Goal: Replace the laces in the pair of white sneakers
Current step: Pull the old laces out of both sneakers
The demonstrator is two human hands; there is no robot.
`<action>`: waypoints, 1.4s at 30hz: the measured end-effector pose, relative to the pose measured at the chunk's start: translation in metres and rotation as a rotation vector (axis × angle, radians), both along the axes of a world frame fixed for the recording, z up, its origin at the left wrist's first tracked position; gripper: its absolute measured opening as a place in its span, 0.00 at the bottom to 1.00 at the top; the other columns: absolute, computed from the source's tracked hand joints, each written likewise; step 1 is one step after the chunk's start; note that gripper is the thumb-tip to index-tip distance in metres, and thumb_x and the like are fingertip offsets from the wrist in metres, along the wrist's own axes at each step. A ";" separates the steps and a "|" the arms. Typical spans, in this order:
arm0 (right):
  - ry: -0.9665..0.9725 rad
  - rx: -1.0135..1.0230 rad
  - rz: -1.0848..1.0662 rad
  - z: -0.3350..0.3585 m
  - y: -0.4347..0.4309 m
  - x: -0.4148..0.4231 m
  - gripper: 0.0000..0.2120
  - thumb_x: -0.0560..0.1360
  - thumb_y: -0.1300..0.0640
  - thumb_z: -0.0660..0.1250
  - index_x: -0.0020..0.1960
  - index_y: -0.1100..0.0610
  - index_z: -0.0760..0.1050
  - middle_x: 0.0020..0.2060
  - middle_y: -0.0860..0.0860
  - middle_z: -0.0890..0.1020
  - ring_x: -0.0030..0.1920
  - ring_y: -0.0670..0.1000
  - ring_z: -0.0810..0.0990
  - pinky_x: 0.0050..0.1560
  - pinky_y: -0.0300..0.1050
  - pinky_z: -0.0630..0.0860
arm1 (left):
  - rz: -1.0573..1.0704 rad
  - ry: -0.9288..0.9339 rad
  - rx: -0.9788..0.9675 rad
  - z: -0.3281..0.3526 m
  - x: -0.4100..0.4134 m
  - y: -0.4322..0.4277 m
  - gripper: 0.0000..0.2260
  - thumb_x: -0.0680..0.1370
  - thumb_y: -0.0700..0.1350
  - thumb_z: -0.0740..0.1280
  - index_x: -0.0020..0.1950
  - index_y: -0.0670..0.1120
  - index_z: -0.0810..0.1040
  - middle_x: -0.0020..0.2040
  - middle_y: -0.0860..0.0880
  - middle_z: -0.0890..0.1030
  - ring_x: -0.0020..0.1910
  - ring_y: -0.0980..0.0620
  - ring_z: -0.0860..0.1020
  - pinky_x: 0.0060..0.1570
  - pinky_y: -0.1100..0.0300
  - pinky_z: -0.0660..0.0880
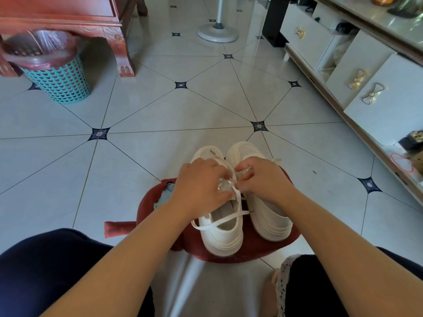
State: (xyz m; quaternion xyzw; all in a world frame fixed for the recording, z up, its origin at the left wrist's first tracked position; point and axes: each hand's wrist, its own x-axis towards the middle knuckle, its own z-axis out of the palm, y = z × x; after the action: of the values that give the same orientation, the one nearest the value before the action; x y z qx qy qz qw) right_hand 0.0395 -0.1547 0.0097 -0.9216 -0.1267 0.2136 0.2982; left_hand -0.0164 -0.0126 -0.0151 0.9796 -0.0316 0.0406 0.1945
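Above our knees [45, 259], low centre, our left hand [199, 186] grips and our right hand [263, 177] pinches the lace [219, 221]; we should feed it flat, untwisted.

Left hand [201, 186], right hand [263, 178]: both bare.
Forearms [128, 255]: uncovered down to the bottom edge.
Trousers [50, 271]: dark navy, filling lower left and lower right.
Trim [282, 287]: white lace edging, there at lower right.

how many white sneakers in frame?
2. The left sneaker sits on the red cushion under the left hand, with a loose lace across its opening. The right sneaker sits beside it under the right hand. None seem hidden.
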 end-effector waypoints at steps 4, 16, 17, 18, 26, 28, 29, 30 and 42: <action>-0.002 0.001 -0.011 -0.002 0.000 0.000 0.16 0.67 0.59 0.71 0.54 0.50 0.75 0.43 0.48 0.82 0.44 0.49 0.80 0.53 0.48 0.76 | -0.069 -0.112 0.243 -0.015 0.002 0.002 0.12 0.77 0.53 0.59 0.58 0.54 0.75 0.55 0.54 0.75 0.56 0.50 0.69 0.51 0.56 0.60; -0.020 0.058 0.017 -0.005 0.000 0.000 0.14 0.70 0.63 0.69 0.52 0.51 0.74 0.39 0.46 0.79 0.39 0.45 0.78 0.35 0.28 0.74 | 0.753 -0.082 -2.104 0.034 -0.009 0.033 0.12 0.71 0.32 0.54 0.29 0.43 0.64 0.27 0.47 0.67 0.23 0.50 0.71 0.35 0.61 0.73; -0.056 0.006 0.028 -0.006 0.000 0.000 0.14 0.70 0.63 0.68 0.53 0.50 0.74 0.41 0.46 0.80 0.43 0.46 0.78 0.43 0.34 0.76 | 0.740 -0.158 -2.178 0.038 -0.011 0.038 0.12 0.70 0.32 0.52 0.28 0.44 0.63 0.25 0.47 0.66 0.23 0.49 0.71 0.34 0.63 0.74; -0.082 -0.036 0.031 -0.006 0.000 0.001 0.14 0.71 0.63 0.67 0.54 0.50 0.74 0.42 0.46 0.80 0.45 0.47 0.78 0.47 0.40 0.76 | 0.717 -0.219 -2.195 0.042 -0.012 0.044 0.12 0.68 0.33 0.52 0.26 0.44 0.63 0.24 0.47 0.66 0.23 0.49 0.71 0.32 0.63 0.74; -0.220 -0.099 0.222 -0.011 0.005 -0.004 0.16 0.71 0.57 0.67 0.57 0.46 0.74 0.48 0.45 0.75 0.48 0.46 0.73 0.37 0.31 0.63 | 0.472 0.273 -0.057 0.007 -0.013 0.036 0.17 0.71 0.50 0.67 0.58 0.47 0.72 0.58 0.47 0.73 0.59 0.46 0.70 0.57 0.52 0.68; -0.329 -0.106 0.299 -0.016 0.010 -0.008 0.15 0.71 0.57 0.68 0.57 0.47 0.76 0.51 0.48 0.72 0.51 0.47 0.70 0.42 0.34 0.61 | 0.418 0.155 -0.016 0.001 -0.016 0.032 0.24 0.69 0.56 0.69 0.63 0.52 0.70 0.63 0.49 0.71 0.63 0.46 0.66 0.60 0.49 0.62; -0.379 -0.099 0.322 -0.017 0.013 -0.010 0.14 0.71 0.56 0.68 0.56 0.48 0.77 0.51 0.49 0.72 0.52 0.48 0.69 0.46 0.36 0.62 | 0.380 0.095 -0.064 0.001 -0.016 0.030 0.24 0.68 0.58 0.69 0.62 0.53 0.71 0.61 0.51 0.72 0.62 0.47 0.67 0.57 0.50 0.61; -0.419 -0.096 0.339 -0.018 0.015 -0.012 0.12 0.71 0.54 0.68 0.55 0.49 0.78 0.51 0.49 0.72 0.53 0.49 0.69 0.49 0.38 0.63 | 0.338 0.058 -0.055 0.000 -0.015 0.027 0.22 0.68 0.60 0.69 0.59 0.54 0.73 0.58 0.52 0.74 0.60 0.48 0.68 0.53 0.52 0.60; -0.414 -0.203 0.026 -0.003 -0.004 0.010 0.04 0.72 0.59 0.66 0.41 0.52 0.78 0.44 0.48 0.80 0.45 0.50 0.76 0.44 0.44 0.73 | 0.387 0.168 -0.476 -0.004 -0.016 0.020 0.07 0.70 0.44 0.71 0.37 0.53 0.73 0.34 0.59 0.73 0.40 0.56 0.73 0.38 0.65 0.66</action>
State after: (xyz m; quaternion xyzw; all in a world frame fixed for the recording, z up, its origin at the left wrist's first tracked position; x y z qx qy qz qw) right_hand 0.0499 -0.1591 0.0063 -0.9694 -0.1748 0.0356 0.1689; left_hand -0.0329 0.0070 -0.0192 0.8944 0.1817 0.0021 0.4087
